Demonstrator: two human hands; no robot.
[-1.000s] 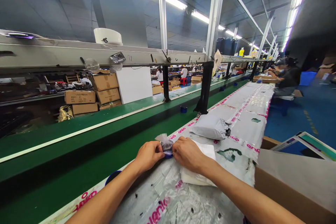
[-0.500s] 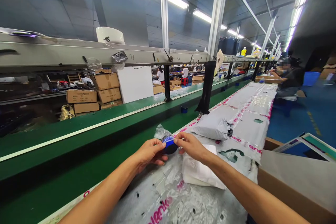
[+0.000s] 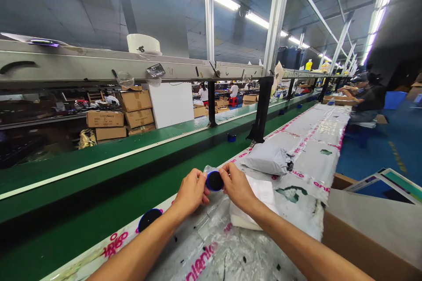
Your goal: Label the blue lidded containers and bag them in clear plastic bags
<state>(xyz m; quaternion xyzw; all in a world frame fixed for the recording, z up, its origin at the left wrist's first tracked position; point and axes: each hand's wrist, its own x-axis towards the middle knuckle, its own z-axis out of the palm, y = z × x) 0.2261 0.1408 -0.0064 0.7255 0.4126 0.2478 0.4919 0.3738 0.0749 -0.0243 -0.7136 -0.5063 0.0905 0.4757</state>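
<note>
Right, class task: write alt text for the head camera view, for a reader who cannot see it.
Two bare hands, left and right, hold a small round black disc with a blue rim over a plastic-covered bench. A grey parcel lies beyond, a green conveyor runs alongside, and another disc rests at the bench edge.

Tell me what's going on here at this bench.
A person at a long workbench covered in plastic sheeting holds a small round black disc with a blue rim between the left hand and the right hand, with a clear plastic bag around or behind it. A second disc lies on the bench's left edge. A grey mailer bag and a white pouch lie close by. Another person sits farther down the line.
</note>
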